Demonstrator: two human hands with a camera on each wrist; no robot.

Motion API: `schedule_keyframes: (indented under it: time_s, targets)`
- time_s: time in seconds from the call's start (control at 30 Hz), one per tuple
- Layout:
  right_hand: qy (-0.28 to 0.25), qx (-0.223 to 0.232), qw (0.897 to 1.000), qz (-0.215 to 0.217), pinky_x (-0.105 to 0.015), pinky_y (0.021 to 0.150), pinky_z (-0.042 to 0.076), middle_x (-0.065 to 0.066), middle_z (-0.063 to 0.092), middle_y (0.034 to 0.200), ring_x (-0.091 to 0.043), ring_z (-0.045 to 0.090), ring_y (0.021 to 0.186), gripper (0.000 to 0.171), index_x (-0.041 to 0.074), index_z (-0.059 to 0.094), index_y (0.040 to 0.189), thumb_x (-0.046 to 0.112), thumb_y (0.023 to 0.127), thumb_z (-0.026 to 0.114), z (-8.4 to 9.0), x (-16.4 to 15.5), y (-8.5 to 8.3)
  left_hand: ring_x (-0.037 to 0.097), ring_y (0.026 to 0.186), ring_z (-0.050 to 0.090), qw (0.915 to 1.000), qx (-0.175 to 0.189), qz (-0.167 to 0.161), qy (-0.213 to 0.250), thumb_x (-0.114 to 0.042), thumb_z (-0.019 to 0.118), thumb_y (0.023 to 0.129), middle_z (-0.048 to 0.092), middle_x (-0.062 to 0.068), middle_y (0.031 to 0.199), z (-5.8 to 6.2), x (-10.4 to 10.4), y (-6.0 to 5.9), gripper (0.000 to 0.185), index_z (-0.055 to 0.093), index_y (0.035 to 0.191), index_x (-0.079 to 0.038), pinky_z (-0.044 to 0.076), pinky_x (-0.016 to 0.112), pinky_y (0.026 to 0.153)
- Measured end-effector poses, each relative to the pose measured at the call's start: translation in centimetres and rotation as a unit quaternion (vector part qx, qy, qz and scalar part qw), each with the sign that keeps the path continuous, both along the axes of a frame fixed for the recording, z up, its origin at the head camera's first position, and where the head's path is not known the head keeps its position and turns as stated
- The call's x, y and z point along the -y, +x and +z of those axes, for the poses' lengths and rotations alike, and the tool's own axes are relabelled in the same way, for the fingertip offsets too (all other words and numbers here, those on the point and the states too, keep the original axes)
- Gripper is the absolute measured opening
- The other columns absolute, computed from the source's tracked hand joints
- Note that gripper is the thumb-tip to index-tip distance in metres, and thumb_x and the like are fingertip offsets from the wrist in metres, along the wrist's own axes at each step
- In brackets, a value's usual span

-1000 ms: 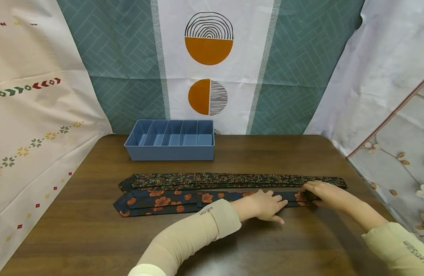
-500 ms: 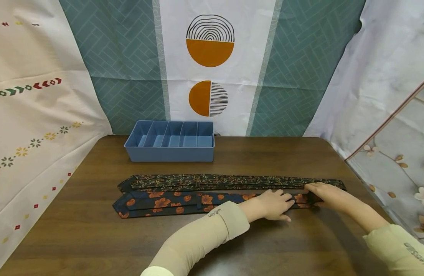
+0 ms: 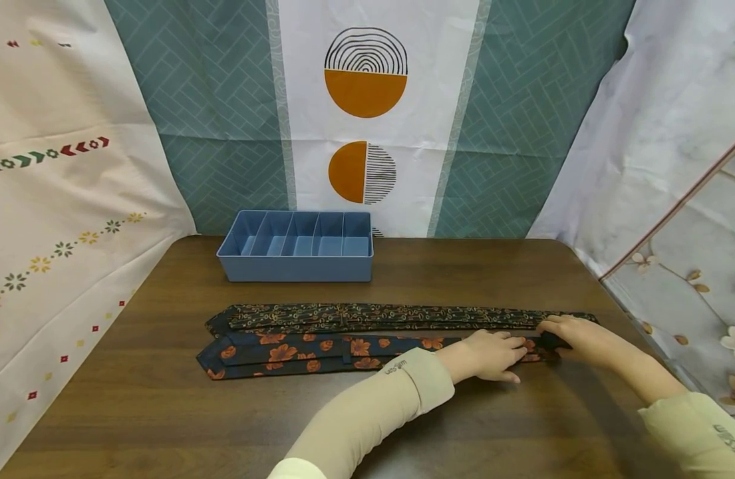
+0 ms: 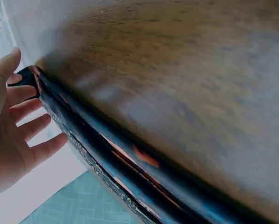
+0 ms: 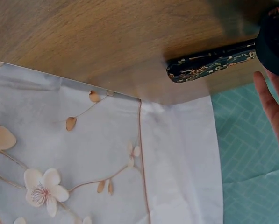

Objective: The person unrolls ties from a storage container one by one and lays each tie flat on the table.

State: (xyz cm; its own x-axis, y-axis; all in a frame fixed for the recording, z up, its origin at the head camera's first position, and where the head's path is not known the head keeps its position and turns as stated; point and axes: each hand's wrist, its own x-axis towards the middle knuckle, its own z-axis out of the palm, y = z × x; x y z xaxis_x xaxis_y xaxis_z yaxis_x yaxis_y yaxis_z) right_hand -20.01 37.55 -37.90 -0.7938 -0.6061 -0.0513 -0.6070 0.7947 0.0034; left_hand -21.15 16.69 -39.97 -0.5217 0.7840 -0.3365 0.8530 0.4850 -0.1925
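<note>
1. Since a second ago, we see both hands slid right along the flowered tie [image 3: 319, 350].
2. Left hand [image 3: 485, 355] lies flat on it, fingers straight; right hand [image 3: 573, 334] pinches its right end.
3. Two ties in all; second tie [image 3: 373, 315] lies just behind it, box [image 3: 296, 266] farther back.

My head view looks down and forward over the whole worktop [image 3: 163, 412]; both wrist views sit close, skimming its surface — all three share the floral tie's [image 3: 319, 349] right end.
</note>
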Motion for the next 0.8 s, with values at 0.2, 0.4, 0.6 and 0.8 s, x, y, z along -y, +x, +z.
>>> schedule_keyframes:
  time_s: [0.2, 0.4, 0.6, 0.8]
  targets:
    - [-0.007, 0.007, 1.0, -0.011, -0.047, 0.072, 0.053, -0.008, 0.065, 0.1, -0.034, 0.063, 0.091, 0.04, 0.008, 0.062, 0.103, 0.0, 0.068, 0.08, 0.0, -0.4, 0.0, -0.001, 0.144, 0.012, 0.9998, 0.007, 0.007, -0.016, -0.064, 0.03, 0.091, 0.005, -0.021, 0.156, -0.3, -0.7, -0.2, 0.066, 0.011, 0.15, -0.039, 0.031, 0.022, 0.111]
    - [-0.01, -0.002, 1.0, -0.009, -0.049, 0.07, 0.053, -0.007, 0.064, 0.097, -0.034, 0.063, 0.09, 0.041, 0.009, 0.061, 0.101, 0.0, 0.067, 0.081, -0.1, -0.6, -0.2, -0.002, 0.142, 0.018, 0.9998, 0.015, 0.012, -0.011, -0.061, 0.034, 0.092, 0.012, -0.021, 0.156, -0.5, -1.0, -0.3, 0.063, 0.018, 0.149, -0.039, 0.032, 0.019, 0.11]
    - [-0.011, -0.003, 1.0, -0.01, -0.051, 0.075, 0.052, -0.01, 0.065, 0.098, -0.038, 0.062, 0.094, 0.04, 0.007, 0.061, 0.1, 0.004, 0.066, 0.082, -0.1, -1.0, -0.3, -0.004, 0.141, 0.02, 0.9993, 0.026, 0.027, -0.008, -0.048, 0.038, 0.097, 0.014, -0.024, 0.155, -0.5, -1.3, -0.2, 0.053, 0.022, 0.147, -0.042, 0.03, 0.016, 0.11]
    - [-0.017, 0.018, 1.0, -0.016, -0.047, 0.071, 0.052, -0.007, 0.066, 0.096, -0.034, 0.062, 0.088, 0.04, 0.008, 0.059, 0.099, 0.011, 0.066, 0.082, -0.5, -1.8, -0.3, -0.005, 0.141, 0.018, 0.9988, 0.028, 0.038, -0.009, -0.043, 0.038, 0.099, 0.013, -0.026, 0.154, -0.7, -1.6, -0.1, 0.051, 0.021, 0.147, -0.043, 0.03, 0.019, 0.111]
